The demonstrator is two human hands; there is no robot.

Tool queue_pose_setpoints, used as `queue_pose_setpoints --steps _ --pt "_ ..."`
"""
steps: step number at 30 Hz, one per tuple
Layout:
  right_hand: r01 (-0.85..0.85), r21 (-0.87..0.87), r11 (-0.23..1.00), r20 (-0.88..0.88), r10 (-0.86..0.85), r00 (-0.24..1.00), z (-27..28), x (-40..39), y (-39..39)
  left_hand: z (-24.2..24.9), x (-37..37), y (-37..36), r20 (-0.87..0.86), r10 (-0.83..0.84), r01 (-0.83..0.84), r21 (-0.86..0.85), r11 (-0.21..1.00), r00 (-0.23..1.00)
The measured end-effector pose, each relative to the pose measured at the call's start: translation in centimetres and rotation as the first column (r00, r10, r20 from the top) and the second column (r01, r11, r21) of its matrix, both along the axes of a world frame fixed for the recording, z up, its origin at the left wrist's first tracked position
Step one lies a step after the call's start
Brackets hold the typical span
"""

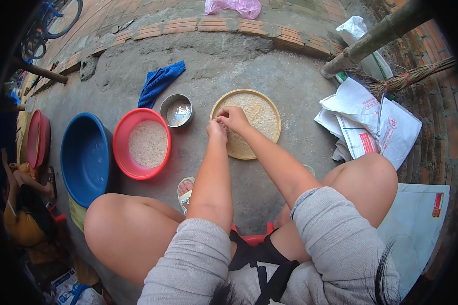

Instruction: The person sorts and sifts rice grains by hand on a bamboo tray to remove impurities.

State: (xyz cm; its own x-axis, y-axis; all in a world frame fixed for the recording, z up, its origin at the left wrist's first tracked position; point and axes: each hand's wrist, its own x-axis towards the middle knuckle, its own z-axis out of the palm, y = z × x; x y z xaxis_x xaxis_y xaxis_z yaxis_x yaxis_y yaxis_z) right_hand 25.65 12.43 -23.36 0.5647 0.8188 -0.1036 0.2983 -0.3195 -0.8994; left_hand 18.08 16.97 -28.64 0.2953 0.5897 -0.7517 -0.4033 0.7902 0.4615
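Note:
Both hands meet over the left rim of a round, shallow yellowish tray [277,133] that holds pale, rice-like grains [257,113]. My left hand [217,130] is closed, its fingers curled up against the other hand. Thumb and fingers of my right hand [234,120] are pinched together right beside it. Whatever lies between the fingertips, if anything, is too small or hidden to make out. To the left of the tray stands a metal pot [163,108] with some whitish grains at its bottom. A red basin [120,147] beyond it contains more of the pale grains.
A deep blue tub [89,157] stands left of the red basin, with a blue cloth [160,81] behind. White printed sacks [364,119] and a straw broom [412,76] lie at right near a bamboo pole [376,38]. Another person [28,195] sits at far left.

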Motion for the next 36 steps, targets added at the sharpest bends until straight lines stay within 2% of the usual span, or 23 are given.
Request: queue_pose_setpoints --steps 2,3,4,6,10,12,13,15,16,18,21,22,23,24,26,27,28,29,31,32,34,35,36 --pt "-0.270 -0.145 0.952 0.014 0.275 0.961 1.1 0.2 0.6 1.0 0.3 -0.3 -0.043 0.126 -0.125 0.017 0.992 0.991" --pt "-0.175 -0.128 0.976 0.442 0.214 0.871 1.6 0.1 0.1 0.5 0.2 0.2 -0.009 0.093 -0.094 -0.017 0.995 0.996" --pt "-0.178 -0.119 0.977 0.450 0.213 0.867 1.2 0.3 -0.4 0.1 0.2 0.4 -0.002 0.097 -0.097 -0.007 0.995 0.995" --pt "-0.133 -0.072 0.989 0.660 0.147 0.737 0.2 0.9 -1.7 -0.4 -0.2 0.7 -0.004 0.056 -0.056 -0.021 0.998 0.998" --pt "-0.486 -0.150 0.861 0.674 0.449 0.587 -2.7 0.2 -5.5 0.1 -0.7 0.8 -0.049 0.029 -0.029 0.003 1.000 0.998" --pt "-0.411 -0.164 0.897 0.597 0.422 0.683 -2.8 -0.7 -6.2 0.3 -0.9 0.8 -0.062 0.038 -0.037 0.016 0.999 0.997" --pt "-0.405 -0.156 0.901 0.608 0.411 0.680 -3.2 -0.3 -5.8 0.4 -1.1 0.6 -0.087 0.055 -0.053 0.031 0.998 0.995" --pt "-0.259 -0.303 0.917 0.452 0.378 0.808 -3.3 0.7 -5.2 0.4 -0.8 0.1 -0.100 0.071 -0.067 0.049 0.997 0.992" --pt "-0.254 -0.298 0.920 0.461 0.371 0.806 -3.1 1.1 -4.9 0.3 -0.6 0.1 -0.129 0.065 -0.058 0.059 0.997 0.989" --pt "0.033 -0.014 0.999 0.419 -0.024 0.908 -2.7 0.9 -3.9 0.1 -0.4 0.3 -0.159 0.054 -0.042 0.076 0.996 0.986" --pt "-0.061 0.035 0.998 0.337 0.046 0.940 0.8 -0.4 -2.7 -1.4 0.2 0.3 -0.115 -0.029 0.032 0.028 0.999 0.993" --pt "-0.057 0.036 0.998 0.343 0.041 0.938 0.6 -0.6 -2.2 -1.9 0.5 0.5 0.019 -0.027 0.026 0.034 0.999 0.999" --pt "-0.165 0.047 0.985 0.342 0.139 0.929 0.4 -0.8 -1.7 -2.5 0.8 0.6 0.153 -0.025 0.020 0.039 0.999 0.988" --pt "-0.272 0.057 0.961 0.339 0.237 0.910 0.9 -0.9 -1.8 -1.8 1.1 0.5 0.157 -0.029 0.023 0.040 0.999 0.987" --pt "-0.211 0.062 0.975 0.412 0.167 0.896 1.8 -0.8 -3.0 -0.5 1.4 0.4 0.141 -0.034 0.026 0.058 0.998 0.989" --pt "-0.135 0.094 0.986 0.500 0.070 0.863 2.1 -0.4 -3.8 0.1 1.4 0.2 0.142 -0.035 0.027 0.061 0.998 0.989" --pt "-0.061 0.135 0.989 0.578 -0.029 0.816 1.9 0.2 -4.7 0.6 1.4 0.0 0.109 -0.009 0.007 0.018 1.000 0.994" --pt "-0.061 0.140 0.988 0.577 -0.031 0.816 1.8 0.8 -5.7 1.0 1.3 -0.1 0.075 0.017 -0.015 -0.024 1.000 0.997" --pt "-0.217 -0.025 0.976 0.700 0.172 0.693 0.6 2.2 -8.1 0.8 1.0 -0.3 0.067 0.062 -0.060 -0.039 0.997 0.996" --pt "-0.223 -0.020 0.975 0.700 0.173 0.692 -0.1 2.5 -9.1 0.6 0.7 -0.5 0.058 0.107 -0.104 -0.058 0.993 0.993" --pt "-0.427 -0.143 0.893 0.697 0.397 0.597 -1.6 2.7 -10.2 0.7 0.2 -0.7 0.038 0.110 -0.108 -0.043 0.993 0.993" --pt "-0.435 -0.139 0.890 0.698 0.399 0.594 -2.3 2.6 -9.7 0.7 0.0 -0.7 0.025 0.120 -0.118 -0.058 0.991 0.992" --pt "-0.352 -0.193 0.916 0.612 0.393 0.686 -2.7 2.5 -9.3 0.8 -0.2 -0.7 0.012 0.130 -0.129 -0.074 0.989 0.991"
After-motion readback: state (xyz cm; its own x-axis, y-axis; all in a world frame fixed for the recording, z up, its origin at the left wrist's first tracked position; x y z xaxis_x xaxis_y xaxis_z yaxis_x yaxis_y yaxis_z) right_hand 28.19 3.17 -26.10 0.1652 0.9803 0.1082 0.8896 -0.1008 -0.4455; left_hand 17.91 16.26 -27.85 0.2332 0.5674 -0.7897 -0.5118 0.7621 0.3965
